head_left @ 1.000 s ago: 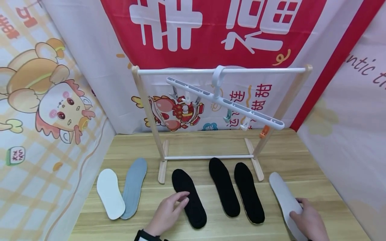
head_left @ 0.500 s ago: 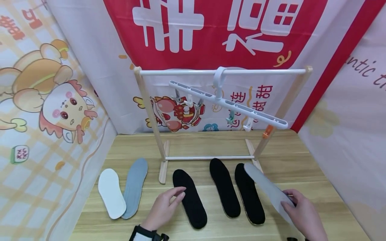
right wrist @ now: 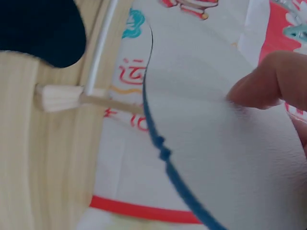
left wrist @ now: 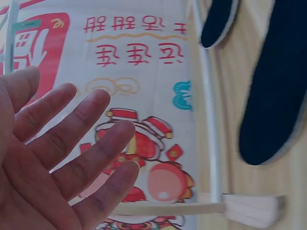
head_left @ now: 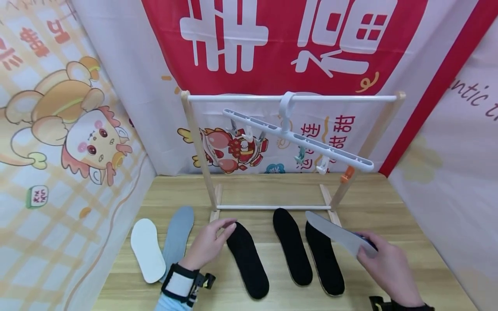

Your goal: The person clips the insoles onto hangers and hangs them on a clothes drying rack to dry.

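My right hand (head_left: 389,263) pinches a grey-white insole (head_left: 338,233) between thumb and fingers, raised and tilted so that it overlaps the right black insole (head_left: 327,268). In the right wrist view, the thumb presses on the insole's pale face (right wrist: 201,129), which has a dark blue edge. My left hand (head_left: 208,244) hovers near the toe end of the left black insole (head_left: 249,263); the left wrist view shows its fingers (left wrist: 79,120) extended and holding nothing. Another black insole (head_left: 292,248) lies between those two on the table.
A white insole (head_left: 147,250) partly covers a blue-grey insole (head_left: 180,229) at the left. Behind stands a wooden rack with a white top bar (head_left: 241,99). From it hangs a white hanger (head_left: 307,142) with several clips, including an orange clip (head_left: 347,174). Printed cloths enclose the table.
My right hand has lifted the grey-white insole off the table and moved it left, over the right black insole. My left hand has shifted slightly up and left, toward the rack.
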`<action>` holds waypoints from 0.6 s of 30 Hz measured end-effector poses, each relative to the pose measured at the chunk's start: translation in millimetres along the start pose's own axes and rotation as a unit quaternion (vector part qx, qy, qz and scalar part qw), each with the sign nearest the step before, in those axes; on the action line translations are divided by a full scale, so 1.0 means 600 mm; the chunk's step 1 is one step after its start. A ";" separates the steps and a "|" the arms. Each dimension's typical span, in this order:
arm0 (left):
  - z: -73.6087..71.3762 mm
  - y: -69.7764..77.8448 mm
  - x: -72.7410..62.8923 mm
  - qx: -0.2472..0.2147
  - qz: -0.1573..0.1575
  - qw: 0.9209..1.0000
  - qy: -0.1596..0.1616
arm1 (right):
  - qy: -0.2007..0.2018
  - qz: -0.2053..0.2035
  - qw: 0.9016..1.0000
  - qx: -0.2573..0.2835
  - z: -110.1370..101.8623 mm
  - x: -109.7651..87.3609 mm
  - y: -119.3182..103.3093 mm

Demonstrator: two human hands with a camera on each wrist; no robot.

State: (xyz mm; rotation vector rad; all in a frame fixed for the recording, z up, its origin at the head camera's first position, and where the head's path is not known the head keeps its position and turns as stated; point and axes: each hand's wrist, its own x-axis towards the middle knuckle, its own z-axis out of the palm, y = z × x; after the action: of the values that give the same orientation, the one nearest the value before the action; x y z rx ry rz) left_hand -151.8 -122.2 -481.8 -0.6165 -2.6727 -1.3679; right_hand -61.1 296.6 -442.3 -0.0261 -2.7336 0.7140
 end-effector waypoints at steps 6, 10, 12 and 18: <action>-0.029 0.024 0.061 -0.017 0.030 0.999 0.005 | -0.057 -0.041 0.997 0.022 -0.002 0.013 -0.027; -0.050 0.041 0.106 -0.014 0.058 0.998 0.036 | -0.048 -0.080 0.996 0.011 0.001 0.019 -0.039; -0.060 0.049 0.127 -0.011 0.069 0.996 0.051 | -0.032 -0.103 0.994 0.001 0.001 0.021 -0.045; -0.085 0.077 0.172 -0.013 0.081 0.994 0.068 | 0.048 -0.190 0.981 -0.003 -0.001 0.039 -0.059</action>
State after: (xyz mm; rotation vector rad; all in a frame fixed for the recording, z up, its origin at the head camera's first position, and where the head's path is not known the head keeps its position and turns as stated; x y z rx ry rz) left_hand -234.2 -105.8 -390.5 -0.6987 -2.4448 -1.3527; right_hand -80.7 268.1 -417.7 0.4374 -2.5399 0.5776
